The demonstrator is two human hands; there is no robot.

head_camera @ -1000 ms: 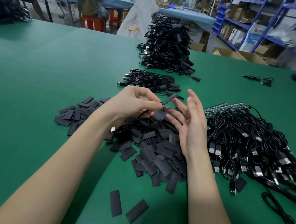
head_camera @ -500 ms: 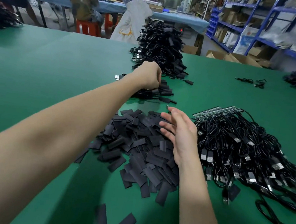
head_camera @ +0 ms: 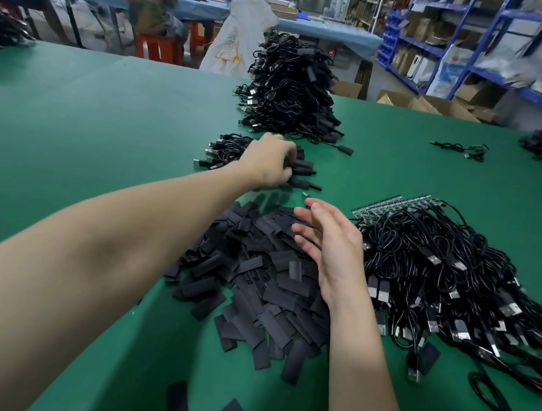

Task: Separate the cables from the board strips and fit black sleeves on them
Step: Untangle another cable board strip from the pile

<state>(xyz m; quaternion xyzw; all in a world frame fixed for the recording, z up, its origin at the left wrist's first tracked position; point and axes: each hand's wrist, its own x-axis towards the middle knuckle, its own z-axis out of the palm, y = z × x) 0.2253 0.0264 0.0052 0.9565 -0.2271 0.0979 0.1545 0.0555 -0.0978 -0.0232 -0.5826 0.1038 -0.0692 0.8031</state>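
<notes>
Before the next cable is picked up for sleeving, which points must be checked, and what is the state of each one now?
1. Left hand free of the small pile of sleeved cables: not ok, fingers curl into it.
2. Right hand empty: ok, fingers relaxed over the sleeve pile.
3. Sleeves available: ok, many.
4. Cables on board strips waiting at the right: ok.
5. Last cable let go: cannot tell, fingers hide it.

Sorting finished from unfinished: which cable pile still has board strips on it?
The cable pile on the right, beside the right hand: green board strips stick out at its far edge. The other piles show none.
</notes>
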